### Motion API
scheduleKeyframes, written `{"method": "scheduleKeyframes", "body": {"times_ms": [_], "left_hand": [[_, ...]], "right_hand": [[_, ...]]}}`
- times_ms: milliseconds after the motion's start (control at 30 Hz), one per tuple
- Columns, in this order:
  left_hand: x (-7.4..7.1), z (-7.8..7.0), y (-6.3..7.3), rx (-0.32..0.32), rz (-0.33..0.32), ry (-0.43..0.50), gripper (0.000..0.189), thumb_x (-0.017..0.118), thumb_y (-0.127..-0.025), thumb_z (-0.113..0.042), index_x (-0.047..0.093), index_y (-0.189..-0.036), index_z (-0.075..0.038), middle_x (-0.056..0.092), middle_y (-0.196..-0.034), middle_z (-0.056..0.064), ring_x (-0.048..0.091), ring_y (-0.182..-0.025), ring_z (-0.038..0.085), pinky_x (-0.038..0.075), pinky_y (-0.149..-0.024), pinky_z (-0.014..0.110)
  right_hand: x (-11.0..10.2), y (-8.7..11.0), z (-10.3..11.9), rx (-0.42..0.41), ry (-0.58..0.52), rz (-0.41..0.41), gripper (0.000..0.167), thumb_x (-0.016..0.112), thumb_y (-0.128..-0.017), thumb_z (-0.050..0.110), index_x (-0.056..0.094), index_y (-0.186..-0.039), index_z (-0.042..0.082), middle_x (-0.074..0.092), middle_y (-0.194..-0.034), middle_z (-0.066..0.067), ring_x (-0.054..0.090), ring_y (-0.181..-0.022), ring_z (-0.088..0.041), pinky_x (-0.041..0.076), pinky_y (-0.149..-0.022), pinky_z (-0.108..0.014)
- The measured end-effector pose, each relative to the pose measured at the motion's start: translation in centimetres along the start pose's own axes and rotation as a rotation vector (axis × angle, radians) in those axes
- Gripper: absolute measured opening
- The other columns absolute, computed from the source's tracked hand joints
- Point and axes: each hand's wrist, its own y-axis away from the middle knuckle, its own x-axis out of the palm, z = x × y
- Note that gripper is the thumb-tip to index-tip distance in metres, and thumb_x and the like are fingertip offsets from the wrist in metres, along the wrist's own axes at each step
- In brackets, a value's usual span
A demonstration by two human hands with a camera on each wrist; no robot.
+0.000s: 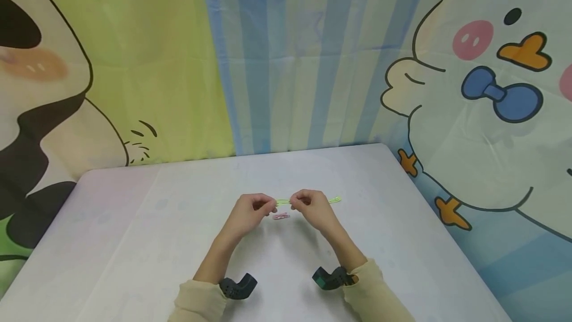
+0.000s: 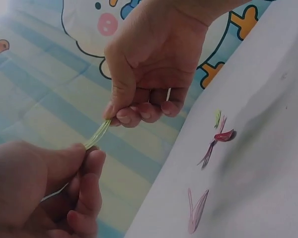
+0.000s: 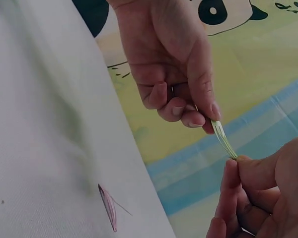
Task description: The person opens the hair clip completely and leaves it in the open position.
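A thin bundle of light green threads [image 1: 283, 202] stretches between my two hands in the head view. My left hand [image 1: 254, 211] pinches one part between thumb and forefinger. With thumb and fingertips my right hand [image 1: 316, 208] pinches it a short way along. In the left wrist view the green bundle [image 2: 97, 135] is slightly bent between the fingertips. A pink thread bundle [image 1: 281, 216] lies on the table just below the hands, looped in the left wrist view. Beyond the right hand lies a green end [image 1: 335, 199]; whether it joins the held bundle, I cannot tell.
A darker red and pink thread bundle [image 2: 216, 141] lies on the white table [image 1: 134, 242] in the left wrist view. Printed curtains [image 1: 295, 63] stand behind the table and on both sides. Each wrist wears a black camera [image 1: 239, 287].
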Motion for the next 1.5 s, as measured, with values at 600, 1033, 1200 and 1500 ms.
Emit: {"method": "scheduleKeyframes", "body": {"times_ms": [600,1033,1200,1500], "left_hand": [[1.0,-0.9,0.5,-0.122,-0.078,0.045,0.013,0.061,-0.088,-0.002,0.067,-0.076,-0.004,0.062,-0.074,0.005,0.048,-0.07,0.019,0.038,-0.059,0.029],[1.7,-0.8,0.3,-0.104,-0.11,0.074,0.011,0.063,-0.085,-0.001,0.069,-0.076,-0.003,0.063,-0.069,0.003,0.051,-0.065,0.015,0.038,-0.057,0.027],[1.2,-0.1,0.1,0.145,-0.114,-0.149,0.009,0.072,-0.084,-0.014,0.073,-0.093,-0.013,0.064,-0.072,-0.007,0.052,-0.067,0.009,0.041,-0.06,0.024],[0.4,0.7,-0.2,0.581,-0.121,-0.345,0.024,0.08,-0.075,-0.018,0.075,-0.098,-0.014,0.069,-0.081,-0.007,0.059,-0.072,0.005,0.05,-0.063,0.03]], "right_hand": [[0.9,1.2,0.9,-0.087,0.141,-0.008,0.012,0.059,-0.091,0.01,0.067,-0.082,0.01,0.063,-0.071,-0.001,0.045,-0.062,-0.014,0.034,-0.052,-0.025],[0.8,1.3,1.0,-0.1,0.146,-0.047,0.014,0.059,-0.091,0.009,0.066,-0.078,0.009,0.063,-0.069,-0.003,0.043,-0.058,-0.013,0.032,-0.049,-0.025],[0.5,1.0,0.5,-0.087,0.177,-0.065,0.015,0.06,-0.092,0.012,0.067,-0.08,0.006,0.063,-0.068,0.0,0.044,-0.057,-0.013,0.035,-0.051,-0.026],[0.2,0.5,0.2,-0.062,0.123,-0.015,0.016,0.06,-0.092,0.013,0.068,-0.08,0.007,0.064,-0.069,-0.002,0.049,-0.063,-0.014,0.038,-0.057,-0.027]]}}
